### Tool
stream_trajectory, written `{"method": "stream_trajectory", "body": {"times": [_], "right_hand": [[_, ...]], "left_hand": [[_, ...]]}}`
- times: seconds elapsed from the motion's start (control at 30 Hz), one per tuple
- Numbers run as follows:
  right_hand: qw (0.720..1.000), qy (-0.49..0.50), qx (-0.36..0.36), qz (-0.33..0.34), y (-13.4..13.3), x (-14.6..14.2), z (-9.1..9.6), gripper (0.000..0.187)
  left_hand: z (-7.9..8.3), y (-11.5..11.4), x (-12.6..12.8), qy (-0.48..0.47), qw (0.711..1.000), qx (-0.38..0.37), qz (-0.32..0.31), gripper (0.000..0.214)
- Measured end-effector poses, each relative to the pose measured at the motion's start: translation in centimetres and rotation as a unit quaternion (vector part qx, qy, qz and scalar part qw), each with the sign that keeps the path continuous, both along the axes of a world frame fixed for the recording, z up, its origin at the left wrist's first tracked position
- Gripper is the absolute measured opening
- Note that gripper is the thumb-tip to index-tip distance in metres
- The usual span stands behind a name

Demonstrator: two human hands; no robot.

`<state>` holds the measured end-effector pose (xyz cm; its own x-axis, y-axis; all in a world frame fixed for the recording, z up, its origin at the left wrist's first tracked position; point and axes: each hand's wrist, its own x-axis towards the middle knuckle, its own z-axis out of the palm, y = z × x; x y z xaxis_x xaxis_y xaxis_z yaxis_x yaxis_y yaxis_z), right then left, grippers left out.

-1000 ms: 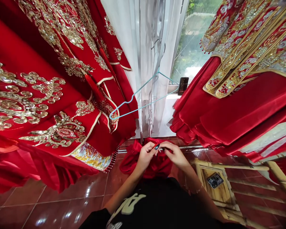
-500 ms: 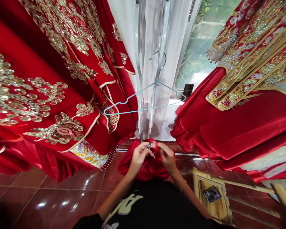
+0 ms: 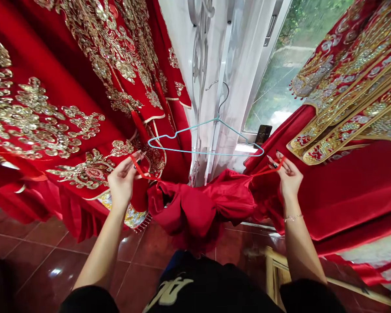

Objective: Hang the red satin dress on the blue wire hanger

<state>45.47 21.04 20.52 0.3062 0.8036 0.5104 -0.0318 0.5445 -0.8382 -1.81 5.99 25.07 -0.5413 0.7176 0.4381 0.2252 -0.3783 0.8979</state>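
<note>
Head view: a red garment (image 3: pixel 198 208) is hanging by its straps (image 3: pixel 145 175)

The left hand (image 3: pixel 122 178) is pinching one thin strap between closed fingers; the right hand (image 3: pixel 289 174) is gripping the other likewise. The garment is drooping between them, above the tiled floor (image 3: pixel 109 261). Past its upper edge, a pale blue hanger (image 3: pixel 217 118) is showing, with embroidered red clothes (image 3: pixel 84 100) flanking it.

Left hand (image 3: pixel 121 179) and right hand (image 3: pixel 290 176) hold a red garment (image 3: pixel 198 206) — by straps (image 3: pixel 263 172)
</note>
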Motion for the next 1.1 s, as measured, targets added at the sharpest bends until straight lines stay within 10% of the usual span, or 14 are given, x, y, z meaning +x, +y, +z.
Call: {"method": "stream_trajectory", "body": {"times": [0.3,0.77,0.9,1.1], "right_hand": [[0.985,-0.060,0.025,0.159,2.8,-2.3,4.6,0.042],[0.968,-0.150,-0.014,0.201,2.0,-4.4,8.6,0.041],[0.972,-0.137,-0.007,0.191,2.3,-3.7,8.7,0.042],[0.966,-0.175,-0.016,0.192,2.3,-3.5,9.2,0.035]], "left_hand": [[2.3,6.6,-2.6,-0.013,1.000,0.002,0.002,0.047],[6.6,12.9,-0.8,0.162,0.976,-0.005,-0.146,0.026],[6.7,13.6,-1.0,0.144,0.984,0.027,-0.103,0.025],[8.4,12.5,-0.2,0.202,0.957,-0.067,-0.198,0.030]]}}
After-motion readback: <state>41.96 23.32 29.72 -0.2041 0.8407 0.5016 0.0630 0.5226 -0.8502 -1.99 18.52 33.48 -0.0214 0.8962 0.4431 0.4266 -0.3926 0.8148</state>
